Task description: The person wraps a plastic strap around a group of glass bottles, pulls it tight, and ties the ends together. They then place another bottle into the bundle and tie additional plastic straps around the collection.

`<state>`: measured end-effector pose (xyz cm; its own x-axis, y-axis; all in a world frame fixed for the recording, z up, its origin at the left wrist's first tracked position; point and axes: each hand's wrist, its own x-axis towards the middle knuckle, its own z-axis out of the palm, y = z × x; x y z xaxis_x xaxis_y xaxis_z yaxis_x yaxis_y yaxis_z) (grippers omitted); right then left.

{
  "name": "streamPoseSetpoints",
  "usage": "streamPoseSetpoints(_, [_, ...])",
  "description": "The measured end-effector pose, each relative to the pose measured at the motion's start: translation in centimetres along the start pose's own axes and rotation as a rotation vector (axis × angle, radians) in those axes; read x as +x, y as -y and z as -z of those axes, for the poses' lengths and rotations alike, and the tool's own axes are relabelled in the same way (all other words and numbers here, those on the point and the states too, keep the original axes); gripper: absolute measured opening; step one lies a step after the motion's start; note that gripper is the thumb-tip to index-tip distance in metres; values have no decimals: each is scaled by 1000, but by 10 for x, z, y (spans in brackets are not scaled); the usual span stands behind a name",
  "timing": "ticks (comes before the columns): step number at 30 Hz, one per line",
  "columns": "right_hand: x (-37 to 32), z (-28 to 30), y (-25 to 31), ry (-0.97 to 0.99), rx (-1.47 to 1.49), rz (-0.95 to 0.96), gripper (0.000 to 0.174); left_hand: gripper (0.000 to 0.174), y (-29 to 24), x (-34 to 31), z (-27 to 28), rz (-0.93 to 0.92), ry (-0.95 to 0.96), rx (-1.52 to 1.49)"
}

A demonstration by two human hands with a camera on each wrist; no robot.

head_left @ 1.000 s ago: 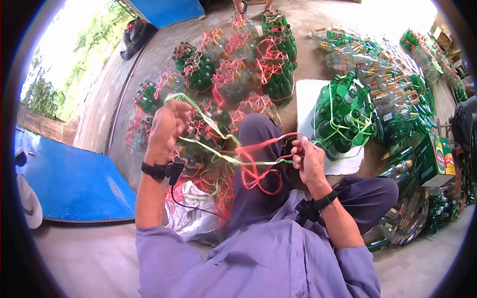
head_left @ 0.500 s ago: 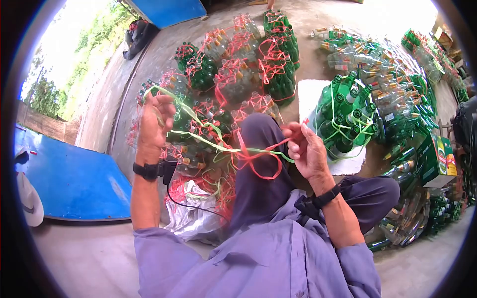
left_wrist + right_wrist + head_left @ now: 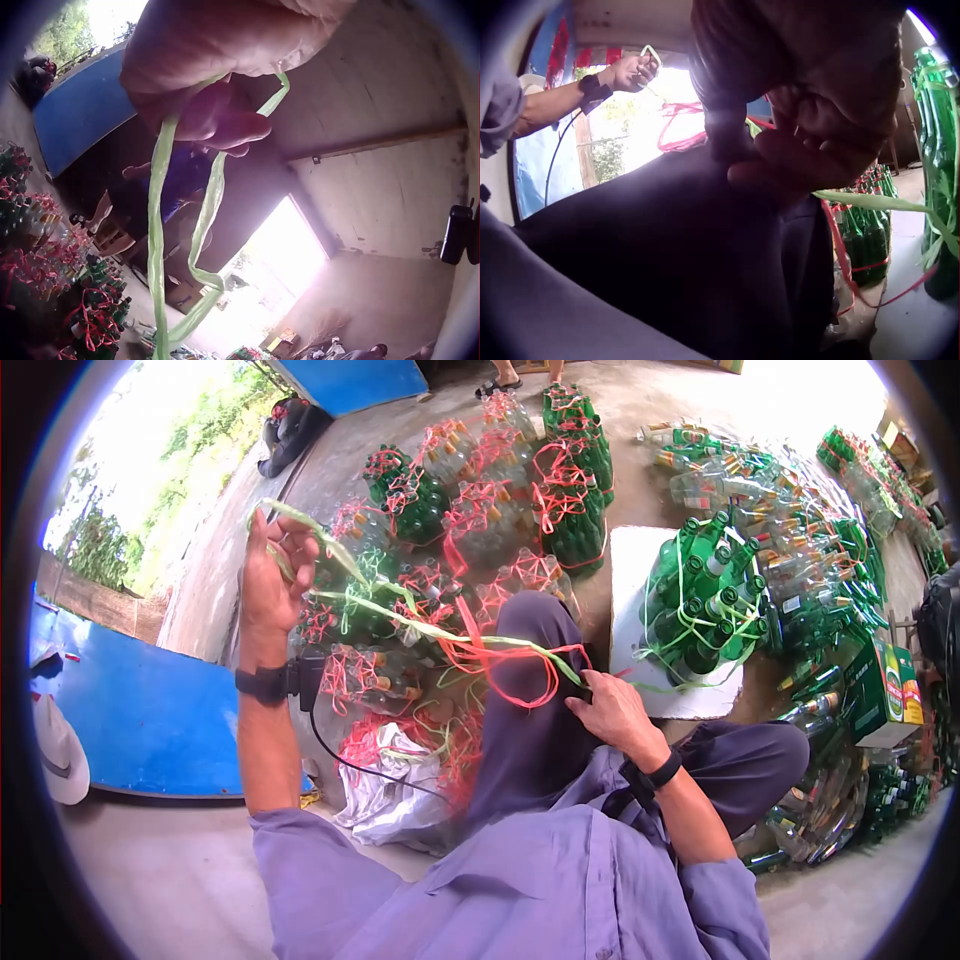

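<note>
My left hand (image 3: 272, 585) is raised on the left, with curled fingers holding a loop of green plastic string (image 3: 156, 247). Both strands of that loop hang from the hand in the left wrist view. From there the string stretches across to my right hand (image 3: 610, 710), which pinches it low over the dark-trousered knee (image 3: 535, 650). Loose loops of red plastic string (image 3: 530, 695) hang around the green strand near the knee. Just beyond the right hand, a cluster of green bottles (image 3: 705, 595) tied with green string stands upright on a white board (image 3: 635, 545).
Bundles of bottles tied with red string (image 3: 490, 510) stand in front. Many loose bottles (image 3: 800, 550) lie on the right, near a green carton (image 3: 882, 695). A white sack (image 3: 390, 785) with string scraps lies left of the knee. A blue panel (image 3: 150, 710) lies at left.
My left hand has moved left and up, drawing the green string longer. The right hand has lowered toward the knee and turned its back up. The red loops moved with the string.
</note>
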<state>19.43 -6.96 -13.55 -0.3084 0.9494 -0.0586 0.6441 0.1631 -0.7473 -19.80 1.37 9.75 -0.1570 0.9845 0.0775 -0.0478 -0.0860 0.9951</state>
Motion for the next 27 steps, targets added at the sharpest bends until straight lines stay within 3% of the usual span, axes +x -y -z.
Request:
streamPoseSetpoints(2, [-3, -4, -2, -86, -118, 41, 39, 64, -10, 0, -8, -26, 5, -6])
streamPoseSetpoints(4, [-4, 5, 19, -408, -51, 138, 32, 65, -14, 3, -19, -58, 5, -20])
streamPoseSetpoints(5, [-6, 8, 25, -409, -51, 139, 32, 65, -15, 2, -25, -59, 5, -21])
streamPoseSetpoints(7, [-9, 11, 33, -441, -13, 540, 32, 65, -16, 0, -39, -66, 72, 16])
streamPoseSetpoints(9, [-10, 1, 41, -397, -28, 772, 32, 66, -14, 3, -47, -82, 141, 17])
streamPoseSetpoints(12, [-15, -16, 46, -142, -221, 642, 38, 65, -13, 5, -54, -30, 186, 1])
streamPoseSetpoints(19, [-26, -17, 25, -38, -379, 537, 34, 58, -8, 18, -49, 26, 81, -74])
streamPoseSetpoints(21, [-28, -18, 15, 110, -316, 506, 40, 58, -4, 26, -43, 24, 36, -51])
streamPoseSetpoints(25, [-41, -13, -11, 209, -376, 587, 35, 58, 1, 42, -25, 14, 29, 19])
streamPoseSetpoints(27, [-48, -13, -23, 420, -468, 443, 41, 59, 3, 49, -16, 38, 48, -7])
